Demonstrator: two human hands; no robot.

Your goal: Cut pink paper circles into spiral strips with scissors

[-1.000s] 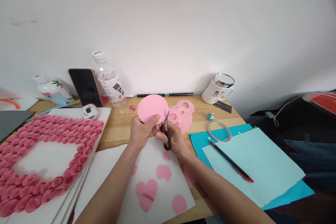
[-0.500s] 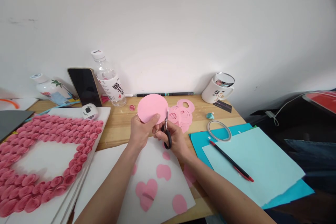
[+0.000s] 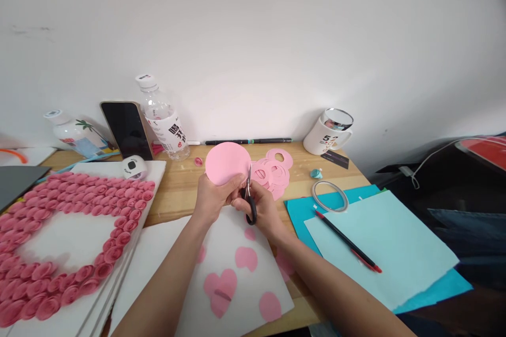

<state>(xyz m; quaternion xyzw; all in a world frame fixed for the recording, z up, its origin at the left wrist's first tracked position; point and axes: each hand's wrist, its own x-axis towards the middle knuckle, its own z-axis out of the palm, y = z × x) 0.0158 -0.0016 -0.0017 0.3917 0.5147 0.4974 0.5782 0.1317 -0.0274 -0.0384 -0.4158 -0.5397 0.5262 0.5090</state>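
White wall backs a wooden bench crowded with craft things. At far left a white board carries rows of rolled pink paper roses laid in a curving band. Behind it stand a lying bottle, a dark phone propped upright, a small white punch and a clear water bottle.

Near the middle, held up above the bench, the left hand pinches the lower edge of a pink paper disc between thumb and fingers, closed on it. The disc is flat, round, plain and smooth-edged, its face turned toward the camera, and it rises up and away from the hands. Touching it on the right, the right hand is closed through the black loops of small scissors. Their long axis runs nearly upright, blades pointing up at the disc's lower right rim and only slightly parted. Both hands meet at that rim; the right one brings the blades in from the right.

Below the hands lies a white sheet with pink heart cut-outs. Just right of the disc sits a heap of pink spiral cut-outs, then a tape ring, a white mug, and a red-and-black pen on pale blue paper.
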